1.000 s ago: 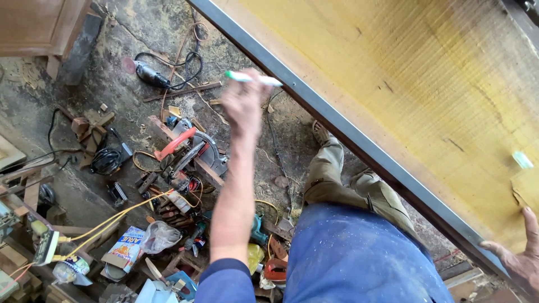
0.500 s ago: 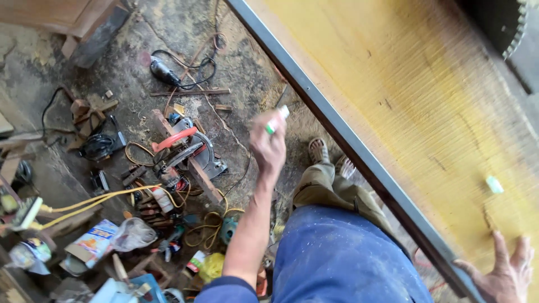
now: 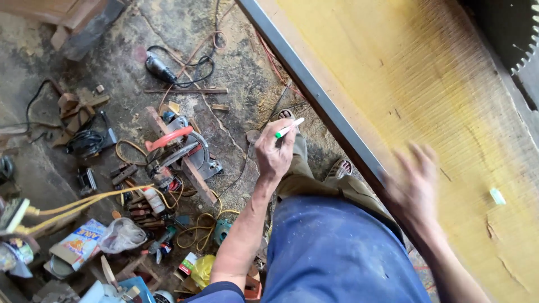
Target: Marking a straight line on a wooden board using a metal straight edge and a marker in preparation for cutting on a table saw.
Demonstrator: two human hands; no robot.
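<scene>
Head view: the left hand (image 3: pixel 273 154) is closed around a white marker (image 3: pixel 289 128) with a green tip, just left of the desk (image 3: pixel 359 62) edge. It looks light, rigid and smooth; hold it mid-barrel. The right hand (image 3: pixel 414 188) hovers blurred over the desk, fingers spread, empty.

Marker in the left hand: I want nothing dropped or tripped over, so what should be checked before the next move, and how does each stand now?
1. Left hand grips the white and green marker: ok.
2. Marker capped: cannot tell.
3. Right hand steady over the yellow board: not ok, blurred in motion.
4. Right hand clear of the saw blade at the top corner: ok.
5. Floor beside the feet free of tools: not ok, circular saw and cords lie close.
</scene>
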